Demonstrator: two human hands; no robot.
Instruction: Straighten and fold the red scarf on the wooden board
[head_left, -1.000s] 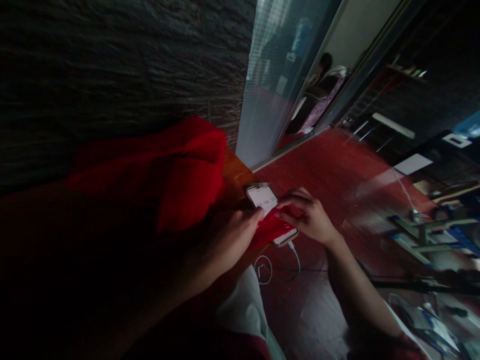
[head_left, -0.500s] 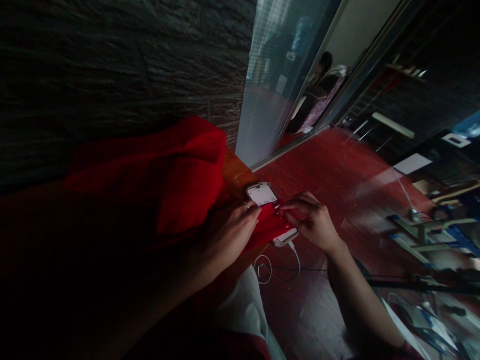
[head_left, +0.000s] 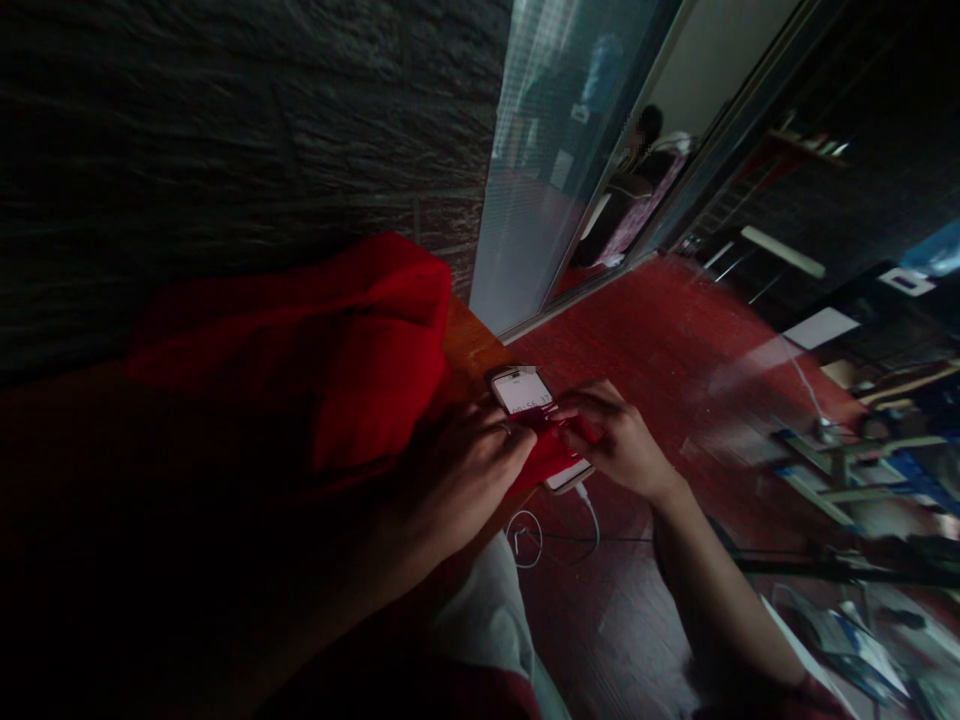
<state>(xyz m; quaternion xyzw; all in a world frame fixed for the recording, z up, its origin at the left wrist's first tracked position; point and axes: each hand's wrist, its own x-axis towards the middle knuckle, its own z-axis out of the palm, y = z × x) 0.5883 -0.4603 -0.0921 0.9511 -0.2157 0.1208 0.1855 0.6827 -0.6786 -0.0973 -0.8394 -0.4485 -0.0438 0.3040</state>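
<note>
Beyond the right hand (head_left: 619, 440), open air over the red floor (head_left: 652, 330) allows passage. Ahead-left of the left hand (head_left: 480, 460), a red fabric bundle (head_left: 382, 350) obstructs, backed by a stone wall (head_left: 300, 150). Between both hands: narrow gap, red cloth (head_left: 545, 461) crossing. Nearer the wearer, a white cable (head_left: 583, 494) intrudes.

"Anything readable?"
"Digits on the phone (head_left: 524, 386) at the wooden table's (head_left: 471, 335) edge: 00:56 37, the last separator unclear."
"And above them?"
"Small lettering near the phone's top edge, too tiny to read."
</note>
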